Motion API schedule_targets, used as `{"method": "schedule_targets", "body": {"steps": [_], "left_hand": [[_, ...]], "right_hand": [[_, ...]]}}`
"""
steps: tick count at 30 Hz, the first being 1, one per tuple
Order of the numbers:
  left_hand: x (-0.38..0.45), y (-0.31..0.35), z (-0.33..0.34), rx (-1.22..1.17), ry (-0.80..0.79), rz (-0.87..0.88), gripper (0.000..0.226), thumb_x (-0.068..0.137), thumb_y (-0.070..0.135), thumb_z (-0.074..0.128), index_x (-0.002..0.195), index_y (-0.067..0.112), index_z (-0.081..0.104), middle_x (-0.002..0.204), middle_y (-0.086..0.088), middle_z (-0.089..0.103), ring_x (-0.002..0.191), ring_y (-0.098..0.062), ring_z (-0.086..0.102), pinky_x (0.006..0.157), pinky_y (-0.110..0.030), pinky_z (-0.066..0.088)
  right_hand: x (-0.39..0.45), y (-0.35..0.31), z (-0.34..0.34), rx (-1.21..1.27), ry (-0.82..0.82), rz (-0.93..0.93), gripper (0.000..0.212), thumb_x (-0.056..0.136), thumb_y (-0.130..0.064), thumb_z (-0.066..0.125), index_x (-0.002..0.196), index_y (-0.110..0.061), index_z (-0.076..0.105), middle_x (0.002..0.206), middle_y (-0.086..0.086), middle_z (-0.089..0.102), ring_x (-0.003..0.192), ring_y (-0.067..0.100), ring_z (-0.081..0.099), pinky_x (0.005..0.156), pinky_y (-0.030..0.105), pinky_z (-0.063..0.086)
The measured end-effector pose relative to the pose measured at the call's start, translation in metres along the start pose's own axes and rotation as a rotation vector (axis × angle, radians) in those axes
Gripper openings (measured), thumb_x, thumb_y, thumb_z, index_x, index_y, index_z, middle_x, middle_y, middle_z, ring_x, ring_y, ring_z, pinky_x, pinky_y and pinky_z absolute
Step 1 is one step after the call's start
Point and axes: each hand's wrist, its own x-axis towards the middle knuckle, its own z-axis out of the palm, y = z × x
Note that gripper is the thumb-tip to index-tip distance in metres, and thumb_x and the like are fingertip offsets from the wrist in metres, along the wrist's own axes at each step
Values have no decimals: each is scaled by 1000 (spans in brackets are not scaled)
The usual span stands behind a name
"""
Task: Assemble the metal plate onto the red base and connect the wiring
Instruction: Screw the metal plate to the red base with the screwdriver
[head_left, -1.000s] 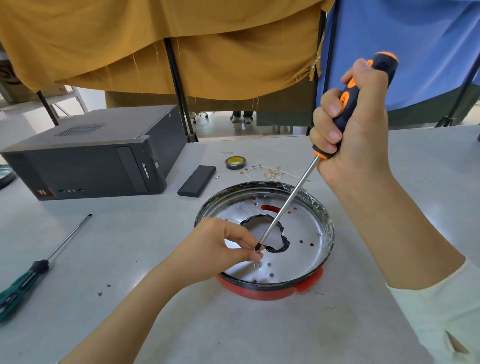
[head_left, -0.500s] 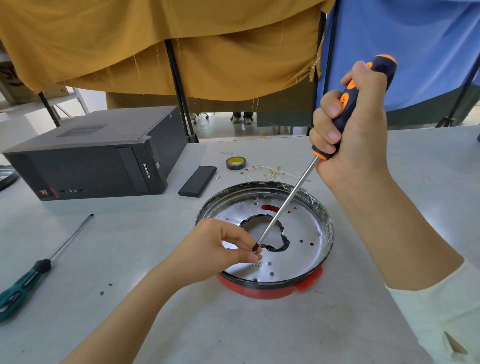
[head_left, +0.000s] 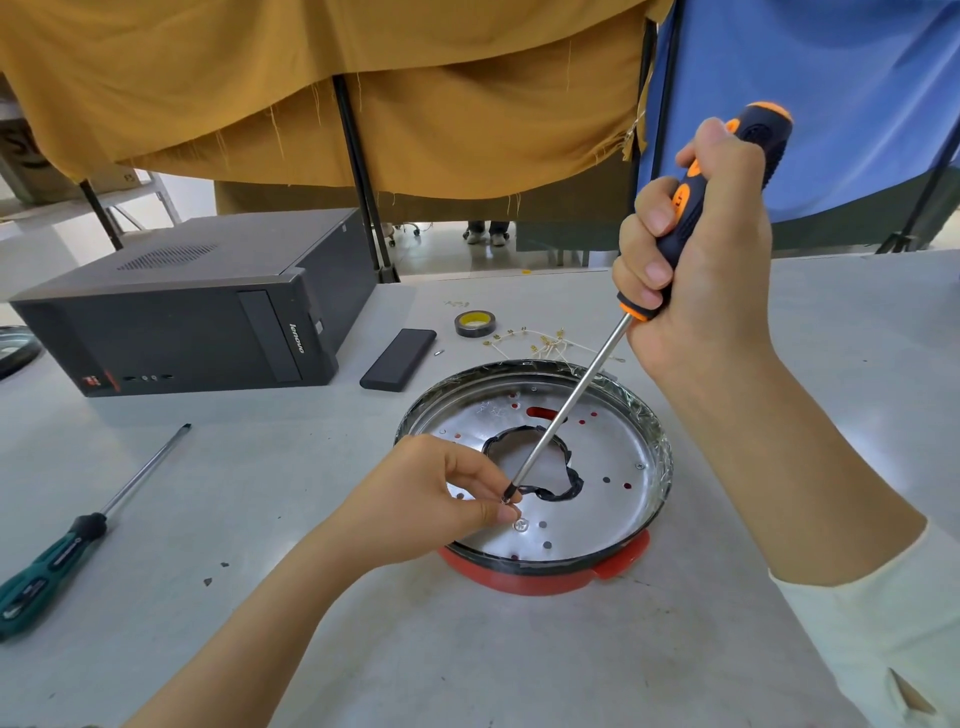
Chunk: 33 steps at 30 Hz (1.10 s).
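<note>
a: not much has shifted in the last second. the screwdriver tip has crept a touch lower and leftward, and the left hand (head_left: 426, 499) stays bunched at it.

b: where's the metal plate (head_left: 613, 483)?

a: seated in the red base (head_left: 524, 577), mid-table, red showing only along the near edge. one screw (head_left: 520, 526) looks to be sitting in a hole near the front rim, just under the thumb.

b: and the hands?

a: left thumb and forefinger pinch right at the driver's tip, likely on a small screw, though it's too tiny to tell. the right hand (head_left: 696, 260) is fisted round the orange-and-black screwdriver (head_left: 675, 244), shaft slanting down across the plate's central hole.

b: progress?

a: i'd say early to midway: plate placed, fastening under way, several holes open. the wires (head_left: 535, 343) lie loose behind the rim, so wiring looks untouched.

b: anything else about?

a: a green-handled screwdriver (head_left: 62, 556) lies far left, a tape roll (head_left: 475, 323) and a computer case (head_left: 197, 306) behind.
</note>
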Motion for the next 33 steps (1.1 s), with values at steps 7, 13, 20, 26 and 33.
{"method": "schedule_targets", "body": {"steps": [7, 13, 20, 26, 33], "left_hand": [[1, 3, 2, 58, 9, -57, 5, 78, 32, 79, 79, 36, 77, 77, 24, 72, 82, -6, 67, 79, -26, 52], [0, 6, 1, 57, -104, -65, 5, 80, 34, 78, 85, 34, 78, 79, 18, 73, 81, -5, 68, 76, -21, 53], [1, 7, 2, 50, -140, -51, 3, 81, 36, 77, 79, 39, 76, 78, 18, 72, 86, -19, 66, 81, -28, 54], [1, 9, 4, 70, -123, -41, 2, 80, 38, 76, 78, 38, 75, 87, 16, 73, 95, -26, 64, 88, -32, 53], [3, 11, 3, 154, -124, 7, 21, 80, 36, 75, 68, 50, 66, 87, 27, 70, 89, -6, 63, 75, -15, 43]], "right_hand": [[-3, 1, 6, -40, -66, -21, 27, 99, -21, 44, 73, -15, 40, 53, -2, 40, 34, 9, 29, 37, 16, 22], [-2, 3, 7, -57, -167, 35, 41, 95, -27, 48, 55, -24, 52, 54, -2, 39, 34, 8, 30, 36, 15, 21], [-4, 5, 6, -74, -219, 45, 42, 93, -30, 49, 52, -25, 54, 52, -2, 36, 33, 9, 29, 37, 16, 21], [-5, 7, 7, -82, -235, 53, 40, 90, -32, 50, 51, -24, 55, 49, 0, 33, 32, 9, 27, 36, 15, 21], [-7, 8, 8, -73, -258, 61, 38, 91, -30, 50, 53, -24, 53, 51, 0, 33, 31, 9, 28, 36, 14, 21]]}}
